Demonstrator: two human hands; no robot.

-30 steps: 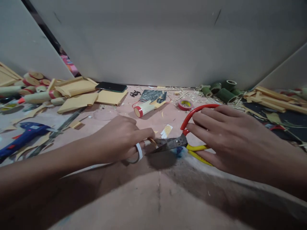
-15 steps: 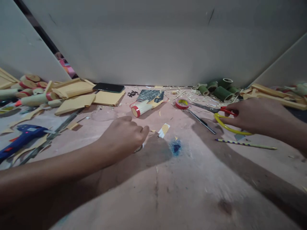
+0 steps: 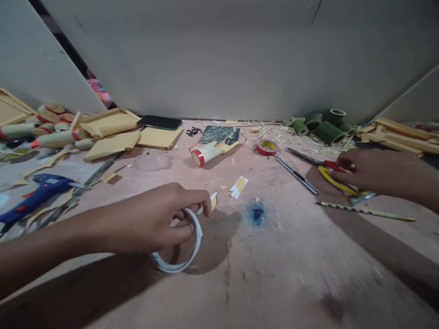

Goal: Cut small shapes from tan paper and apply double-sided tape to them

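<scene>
My left hand (image 3: 171, 214) grips a thin white ring, like a nearly used-up roll of tape (image 3: 197, 242), fingers curled through and over its upper edge. A small white and tan paper piece (image 3: 213, 201) lies by its fingertips. At the right, my right hand (image 3: 373, 171) is closed at the red and yellow handles of a pair of scissors (image 3: 308, 157), whose blades point away to the left. Just below it lie a patterned pencil (image 3: 366, 211) and a small metal blade (image 3: 362, 198). A striped paper strip (image 3: 239, 187) rests between the hands.
A bamboo tube with red trim (image 3: 206, 154), a pink tape roll (image 3: 268, 147) and a metal craft knife (image 3: 297, 175) lie ahead. Left are a blue glue gun (image 3: 44, 189) and a phone (image 3: 159, 122). Green bamboo pieces (image 3: 329, 132) stand against the grey wall panel (image 3: 219, 59).
The white ring, mostly hidden under my left hand before, now shows tilted up in its fingers. The scissors lie flatter, with my right hand still at the handles. The view has shifted slightly.
</scene>
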